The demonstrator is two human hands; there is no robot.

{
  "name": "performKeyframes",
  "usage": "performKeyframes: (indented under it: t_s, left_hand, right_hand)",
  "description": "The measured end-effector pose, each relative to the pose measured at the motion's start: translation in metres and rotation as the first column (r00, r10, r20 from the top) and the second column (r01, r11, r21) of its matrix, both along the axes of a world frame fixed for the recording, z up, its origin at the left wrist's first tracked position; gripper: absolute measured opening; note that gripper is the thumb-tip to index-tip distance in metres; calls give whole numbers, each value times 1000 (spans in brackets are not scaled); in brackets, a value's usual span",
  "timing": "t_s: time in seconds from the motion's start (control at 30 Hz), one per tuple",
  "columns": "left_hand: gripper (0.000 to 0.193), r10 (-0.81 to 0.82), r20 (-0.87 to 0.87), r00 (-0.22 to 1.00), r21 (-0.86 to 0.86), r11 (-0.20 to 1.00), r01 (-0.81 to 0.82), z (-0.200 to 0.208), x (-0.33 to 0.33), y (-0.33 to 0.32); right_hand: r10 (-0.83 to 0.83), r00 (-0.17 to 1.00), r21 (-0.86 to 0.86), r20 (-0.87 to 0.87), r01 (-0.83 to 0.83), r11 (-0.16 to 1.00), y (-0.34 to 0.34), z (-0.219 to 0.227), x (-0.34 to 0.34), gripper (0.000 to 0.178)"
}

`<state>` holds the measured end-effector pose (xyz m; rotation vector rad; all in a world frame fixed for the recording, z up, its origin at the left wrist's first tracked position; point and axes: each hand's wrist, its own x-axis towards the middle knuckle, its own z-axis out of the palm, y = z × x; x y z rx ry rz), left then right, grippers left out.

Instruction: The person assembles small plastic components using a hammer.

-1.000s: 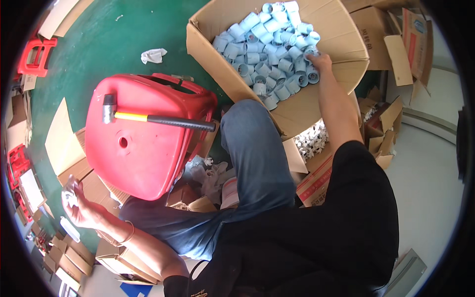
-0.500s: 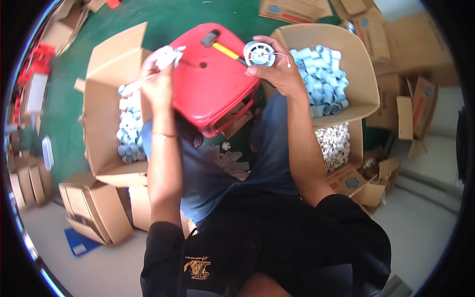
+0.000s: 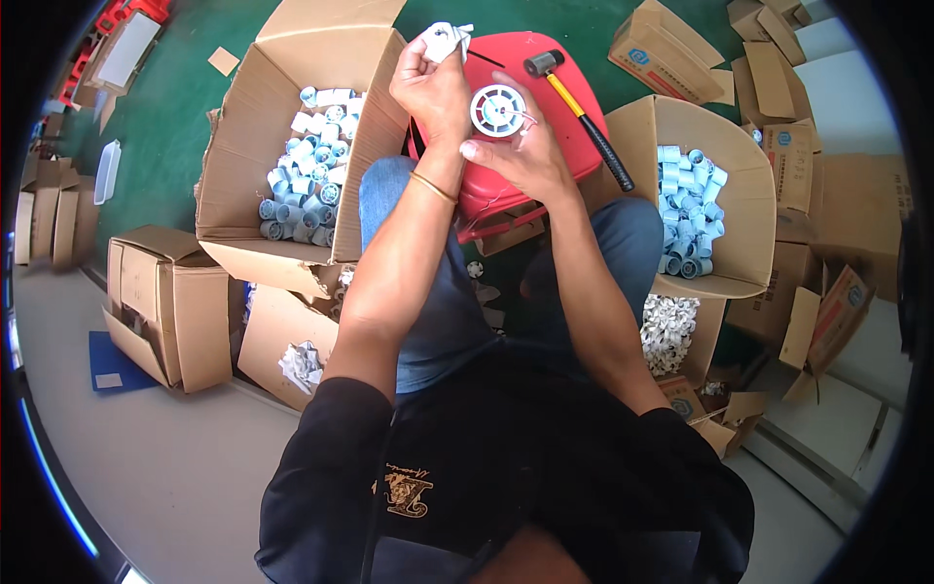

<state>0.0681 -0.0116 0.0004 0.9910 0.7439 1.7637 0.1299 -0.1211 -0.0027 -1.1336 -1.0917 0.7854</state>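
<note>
White shows at the tips of your left hand (image 3: pixel 435 92), which pinches a small irregular piece (image 3: pixel 446 41) over the far left corner of the red stool (image 3: pixel 522 54); whether it is cloth or plastic cannot be told. Your right hand (image 3: pixel 533 158) is curled around a round pale part (image 3: pixel 497 111) over the stool's left half, fingers behind it and thumb stretched out below. What counts is how the two lie — the round part sits to the right of the small piece and nearer you, spoked end turned up at you, so its axis seems to run toward your head rather than along the stool. Your left wrist is just beside your right thumb; contact cannot be made out. From the round part's right edge hangs a thin wire (image 3: pixel 530 121).

Farther out, a hammer (image 3: pixel 605 148) slants along the stool's right side, head at the far end. Left of the stool stands a carton (image 3: pixel 377 107) of blue cylinders (image 3: pixel 311 165); right of it, a second carton (image 3: pixel 744 224) holds more — and nearer you lies a heap of white bits (image 3: pixel 668 331).
</note>
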Motion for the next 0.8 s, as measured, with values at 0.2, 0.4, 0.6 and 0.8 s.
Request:
performKeyframes:
  t_s: [0.2,0.4,0.6,0.8]
  left_hand:
    - [24,-15,1,1000,-25,1000,15,-1,6,6]
    - [25,-63,-112,992,-15,998,62,-2,-2,11]
    - [26,-224,-298,928,47,967,249,0,-8,2]
    - [27,-287,-366,885,94,935,342,-6,3,1]
  right_hand:
    - [-47,980,-44,196,57,997,-5,7,21,65]
    - [-325,523,58,788,462,885,2,-14,57,58]
    - [-206,380,-71,902,600,797,13,-22,61,67]
    - [-219,399,-70,890,594,801,12,-19,59,72]
